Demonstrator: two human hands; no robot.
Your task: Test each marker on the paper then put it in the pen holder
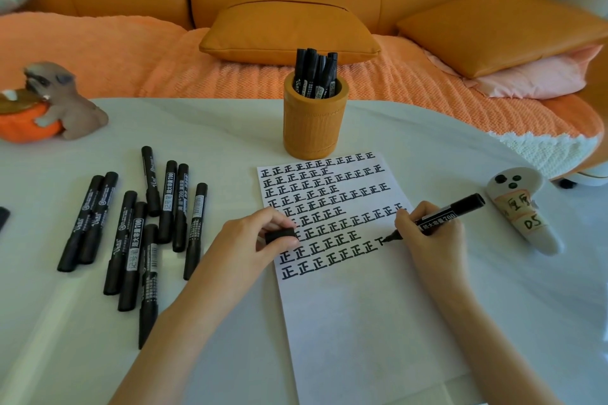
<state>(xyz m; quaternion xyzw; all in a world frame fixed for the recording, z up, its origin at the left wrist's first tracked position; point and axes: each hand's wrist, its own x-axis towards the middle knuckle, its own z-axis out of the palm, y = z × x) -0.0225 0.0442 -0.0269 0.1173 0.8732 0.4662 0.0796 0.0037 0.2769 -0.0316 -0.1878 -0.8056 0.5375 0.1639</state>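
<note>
A white sheet of paper (355,322) lies on the table, its upper half filled with rows of black characters. My right hand (431,237) grips an uncapped black marker (450,212), whose tip touches the paper at the end of a row. My left hand (260,233) rests on the paper's left edge and pinches the black cap (280,235). An orange pen holder (313,122) stands just beyond the paper with several black markers (316,76) upright in it. Several more capped black markers (138,227) lie loose on the table to the left.
A grey animal figurine with an orange bowl (49,105) sits at the far left. A white labelled object (523,210) lies right of the paper. An orange sofa with cushions (289,29) is behind the white table (526,322).
</note>
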